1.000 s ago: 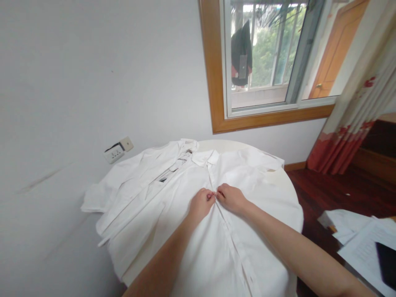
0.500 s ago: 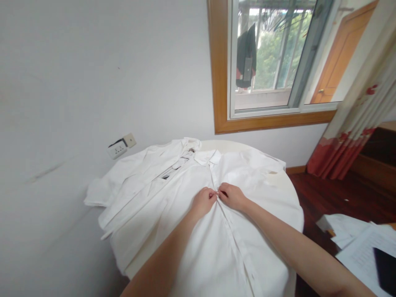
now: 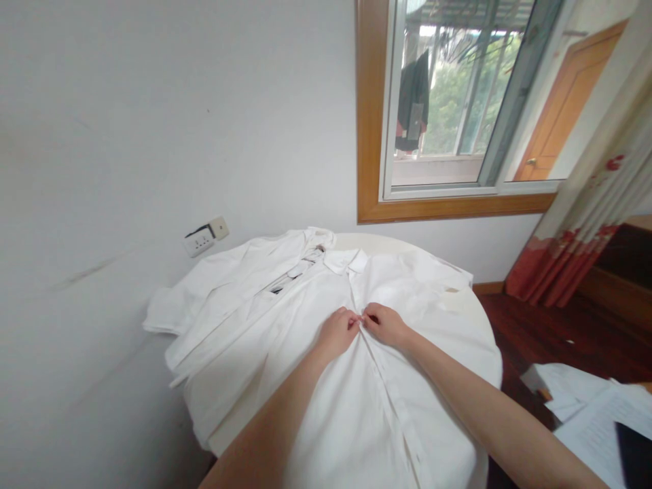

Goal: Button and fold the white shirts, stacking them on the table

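- Head view: both hands meet at the front of the white shirt, which lies spread, collar away from the person, over the round worktop.
- Left hand, fingertips closed, pinching the front edge! Right hand right beside it, thumb and finger pinched on the same strip; whether there's a button between them, too small to tell.
- Danger here, I'd judge: thin cloth, tiny hold. One loose pinch and the edge could slip free.
- Look at those creases fanning from the fingers! Too hard a tug might skew the placket or drag the shirt across the worktop.
- And the near end runs past the bottom of the view; its weight could pull against the fingers.
- Over on the left, a second white garment crowds in, sleeve out past the rim; white against white, folds could easily get muddled.
- Wall socket behind, papers and a dark flat object off right, well apart: nothing blocking there.
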Demonstrator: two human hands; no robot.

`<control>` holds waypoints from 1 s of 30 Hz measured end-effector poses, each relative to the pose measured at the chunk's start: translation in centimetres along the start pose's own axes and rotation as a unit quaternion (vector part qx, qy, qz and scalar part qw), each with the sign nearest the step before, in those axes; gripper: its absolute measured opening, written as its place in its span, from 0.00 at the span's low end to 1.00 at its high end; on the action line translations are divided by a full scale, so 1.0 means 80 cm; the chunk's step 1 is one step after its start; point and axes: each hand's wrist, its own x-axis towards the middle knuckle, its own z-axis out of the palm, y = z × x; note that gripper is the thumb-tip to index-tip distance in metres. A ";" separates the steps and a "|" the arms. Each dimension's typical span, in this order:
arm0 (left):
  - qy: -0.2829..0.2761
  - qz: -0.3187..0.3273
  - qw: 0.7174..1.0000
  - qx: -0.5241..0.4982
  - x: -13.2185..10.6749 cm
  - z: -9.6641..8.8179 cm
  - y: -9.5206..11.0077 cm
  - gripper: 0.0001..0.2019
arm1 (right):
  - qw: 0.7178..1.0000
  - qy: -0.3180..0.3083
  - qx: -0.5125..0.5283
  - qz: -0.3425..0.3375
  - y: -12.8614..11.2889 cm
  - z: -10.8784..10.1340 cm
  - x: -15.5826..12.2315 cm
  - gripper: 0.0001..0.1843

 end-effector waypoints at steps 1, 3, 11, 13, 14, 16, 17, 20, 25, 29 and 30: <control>0.002 -0.001 1.000 0.001 0.000 0.000 0.001 0.09 | 1.000 0.000 0.002 0.000 0.001 0.001 0.000 0.12; 0.007 -0.003 1.000 0.007 -0.001 0.000 0.002 0.09 | 1.000 0.001 0.003 -0.002 0.002 0.003 0.001 0.12; 0.022 -0.012 1.000 0.015 -0.002 0.002 0.002 0.08 | 1.000 -0.006 0.014 0.009 0.002 0.000 0.003 0.13; 0.022 -0.016 1.000 0.003 0.000 0.003 -0.001 0.08 | 0.999 -0.019 0.033 0.007 0.003 -0.005 0.004 0.13; 0.022 -0.018 1.000 -0.005 0.002 0.003 -0.002 0.08 | 0.999 -0.025 0.042 0.005 0.004 -0.007 0.004 0.14; 0.020 -0.021 0.999 -0.024 0.004 0.005 -0.007 0.07 | 0.998 -0.035 0.055 -0.005 0.005 -0.011 0.003 0.14; 0.018 -0.023 0.999 -0.034 0.006 0.006 -0.009 0.08 | 0.998 -0.037 0.056 -0.010 0.005 -0.012 0.003 0.14; 0.010 -0.027 0.998 -0.057 0.008 0.009 -0.014 0.08 | 0.999 -0.022 0.035 -0.013 0.005 -0.009 0.002 0.14; 0.010 -0.012 0.997 -0.075 0.009 0.010 -0.013 0.08 | 1.000 0.004 0.017 -0.008 0.007 -0.001 0.004 0.09; 0.017 -0.016 0.998 -0.060 0.007 0.007 -0.008 0.08 | 0.998 0.010 0.059 -0.020 0.012 0.001 0.007 0.12; 0.018 -0.019 0.998 -0.053 0.006 0.006 -0.006 0.08 | 0.997 0.012 0.072 -0.022 0.013 0.001 0.008 0.13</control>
